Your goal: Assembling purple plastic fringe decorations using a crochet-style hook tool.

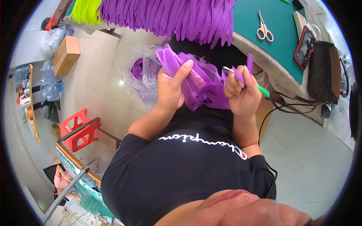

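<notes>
My left hand (171, 89) is closed round a bundle of purple straps (170, 62), thumb on top, their ends fanning upward. Below and right of the bundle, a thin purple sheet with cut-outs (217, 97) hangs between my hands. My right hand (243, 94) is closed on a small green-handled tool (263, 91) whose metal tip shows past the fingers; the tool's exact kind is unclear. A narrow purple strip (249, 64) also sticks up from the right fingers. Behind the left hand, a clear plastic bag (145, 84) contains more purple pieces.
Rows of purple straps (169, 17) and lime green ones (86, 11) overhang the edge of the green table (260, 51). On it lie pink-handled scissors (264, 30) and a phone (304, 47). A brown bag (324, 71), red stool (80, 130) and cardboard box (67, 55) stand around.
</notes>
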The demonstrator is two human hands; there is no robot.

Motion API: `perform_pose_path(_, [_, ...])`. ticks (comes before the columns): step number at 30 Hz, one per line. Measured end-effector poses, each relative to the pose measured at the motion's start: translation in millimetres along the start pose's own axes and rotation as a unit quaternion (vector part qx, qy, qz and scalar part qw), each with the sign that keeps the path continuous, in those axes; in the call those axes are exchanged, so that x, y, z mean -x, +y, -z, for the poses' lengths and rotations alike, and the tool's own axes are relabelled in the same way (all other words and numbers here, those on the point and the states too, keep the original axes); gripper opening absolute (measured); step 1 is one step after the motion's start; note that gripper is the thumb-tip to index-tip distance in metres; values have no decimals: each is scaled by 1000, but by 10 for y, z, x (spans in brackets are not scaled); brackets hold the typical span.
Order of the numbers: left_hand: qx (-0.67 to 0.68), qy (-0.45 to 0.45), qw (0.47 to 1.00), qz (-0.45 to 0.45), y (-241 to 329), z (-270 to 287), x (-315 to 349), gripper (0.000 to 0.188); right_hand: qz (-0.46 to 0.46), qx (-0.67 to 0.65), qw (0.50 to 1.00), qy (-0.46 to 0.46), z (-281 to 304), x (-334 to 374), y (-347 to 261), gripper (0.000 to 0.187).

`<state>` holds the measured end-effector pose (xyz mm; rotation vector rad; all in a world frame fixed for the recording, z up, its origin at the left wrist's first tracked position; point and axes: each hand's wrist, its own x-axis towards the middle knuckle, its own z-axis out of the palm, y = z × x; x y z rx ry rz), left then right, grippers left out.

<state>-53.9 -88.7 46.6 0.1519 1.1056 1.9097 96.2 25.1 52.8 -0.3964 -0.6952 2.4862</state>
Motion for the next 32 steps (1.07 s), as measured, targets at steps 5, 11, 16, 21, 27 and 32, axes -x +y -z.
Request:
perform_pose_path(5, [-6, -17, 999, -34, -28, -64, 1, 9, 147, 437, 884, -78, -146, 34, 159, 35])
perform_pose_path(11, [-68, 11, 995, -78, -83, -64, 34, 6, 254, 581, 755, -170, -162, -74, 242, 23])
perform_pose_path(16, [-88, 4, 993, -77, -84, -44, 44, 6, 256, 599, 740, -166, -151, -78, 279, 23])
perform_pose_path(21, [-116, -1, 990, -82, -80, -32, 43, 9, 253, 636, 720, -112, -230, -60, 283, 21])
perform_pose_path(27, [-277, 9, 946, -168, -28, 31, 84, 12, -29, 535, 843, -54, -271, -15, 85, 26])
perform_pose_path(32, [-50, -39, 998, 13, -45, 122, -9, 21, 131, 278, 948, 81, -39, -125, 46, 44])
